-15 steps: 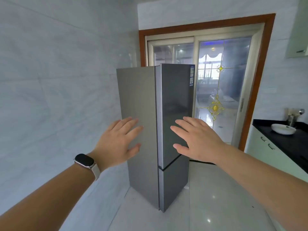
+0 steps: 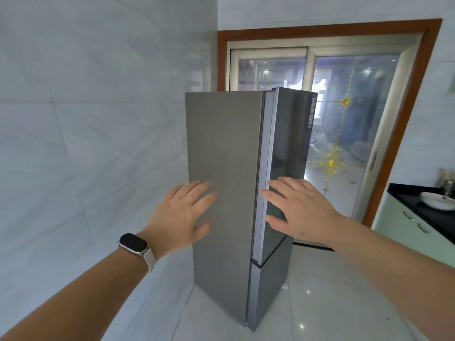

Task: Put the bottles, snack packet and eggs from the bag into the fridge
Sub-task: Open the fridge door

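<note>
The person is closing in on the fridge (image 2: 221,156). It is filling more of the view than half a second ago, standing at the centre from 12 down to 6 o'clock, and both arms are staying stretched toward it. The left grip (image 2: 179,217), a bare hand with a watch (image 2: 135,243) on the wrist, is hovering flat and spread before the grey side panel, holding nothing. The right grip (image 2: 302,210) is likewise spread and empty. Its fingertips (image 2: 273,196) are now reaching the near edge of the upper door (image 2: 288,143), where earlier they were lying further across the dark glass; whether they are touching it cannot be told. Both the upper door and the lower door (image 2: 270,279) are sitting shut, so opening the fridge looks like the step in hand, and nothing is being stored yet. The bag, bottles, snack packet and eggs are not showing anywhere in view, so they will probably need fetching once the door is open. The tiled wall (image 2: 86,119) is running close along the fridge at 9 o'clock, and a sliding glass door (image 2: 357,119) is standing behind it at 1 o'clock. At 3 o'clock, well apart, a dark surface (image 2: 413,200) is carrying a white bowl (image 2: 437,200).
</note>
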{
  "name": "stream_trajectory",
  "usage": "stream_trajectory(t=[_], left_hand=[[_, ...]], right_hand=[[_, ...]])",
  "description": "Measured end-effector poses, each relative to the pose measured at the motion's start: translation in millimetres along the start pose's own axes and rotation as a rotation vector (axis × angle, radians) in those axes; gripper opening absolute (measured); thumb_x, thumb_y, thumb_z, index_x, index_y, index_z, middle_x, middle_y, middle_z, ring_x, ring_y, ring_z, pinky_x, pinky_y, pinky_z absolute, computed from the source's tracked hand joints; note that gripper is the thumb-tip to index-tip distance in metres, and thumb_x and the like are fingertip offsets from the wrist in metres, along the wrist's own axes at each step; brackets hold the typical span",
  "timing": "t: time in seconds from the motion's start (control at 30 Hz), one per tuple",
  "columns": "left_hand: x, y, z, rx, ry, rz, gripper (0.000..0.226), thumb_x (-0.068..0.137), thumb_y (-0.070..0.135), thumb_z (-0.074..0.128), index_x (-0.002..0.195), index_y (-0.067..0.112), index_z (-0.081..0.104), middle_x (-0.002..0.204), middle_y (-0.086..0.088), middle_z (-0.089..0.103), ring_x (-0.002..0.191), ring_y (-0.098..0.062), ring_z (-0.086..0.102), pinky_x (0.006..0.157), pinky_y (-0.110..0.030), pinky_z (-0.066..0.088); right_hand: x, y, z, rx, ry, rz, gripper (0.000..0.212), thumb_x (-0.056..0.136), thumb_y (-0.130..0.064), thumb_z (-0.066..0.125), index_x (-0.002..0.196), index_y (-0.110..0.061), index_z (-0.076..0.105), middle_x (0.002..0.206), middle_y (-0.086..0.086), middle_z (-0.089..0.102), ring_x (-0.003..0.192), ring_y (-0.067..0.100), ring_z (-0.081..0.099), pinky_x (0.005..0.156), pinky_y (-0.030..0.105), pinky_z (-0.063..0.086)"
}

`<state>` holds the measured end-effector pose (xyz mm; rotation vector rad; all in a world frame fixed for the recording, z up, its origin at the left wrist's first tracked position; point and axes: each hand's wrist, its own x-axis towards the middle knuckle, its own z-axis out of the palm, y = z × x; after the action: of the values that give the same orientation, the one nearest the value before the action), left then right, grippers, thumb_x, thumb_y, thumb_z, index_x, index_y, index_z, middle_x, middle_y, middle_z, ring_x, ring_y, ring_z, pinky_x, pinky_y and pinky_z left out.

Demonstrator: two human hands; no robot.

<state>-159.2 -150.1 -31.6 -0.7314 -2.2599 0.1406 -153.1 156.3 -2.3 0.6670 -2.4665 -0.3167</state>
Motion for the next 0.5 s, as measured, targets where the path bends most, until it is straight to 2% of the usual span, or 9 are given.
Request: stream_trajectory(t=[0.27,0.5], left_hand=[[42.2,-31.2,71.4,-0.12,0.052,0.041,0.053,0.083,0.044,0.055,0.127,0.016,0.061,0.136,-0.014,0.059,0.125,-0.036,0.056,0.101,-0.046,0.046],[92.4,-39.0,151.7,-0.14,0.039,0.066,0.051,0.086,0.046,0.055,0.128,0.018,0.06,0.137,-0.012,0.059,0.126,-0.034,0.055,0.103,-0.047,0.046]], right_hand=[[47.5,11.4,35.9,-0.033,-0.059,0.035,0.058,0.085,-0.056,0.043,0.127,-0.021,0.061,0.129,0.005,0.06,0.12,0.029,0.055,0.097,0.042,0.046],[83.5,59.3,100.2,-0.069,-0.065,0.037,0.058,0.083,-0.054,0.046,0.126,-0.018,0.062,0.125,0.006,0.062,0.116,0.029,0.057,0.094,0.043,0.048]])
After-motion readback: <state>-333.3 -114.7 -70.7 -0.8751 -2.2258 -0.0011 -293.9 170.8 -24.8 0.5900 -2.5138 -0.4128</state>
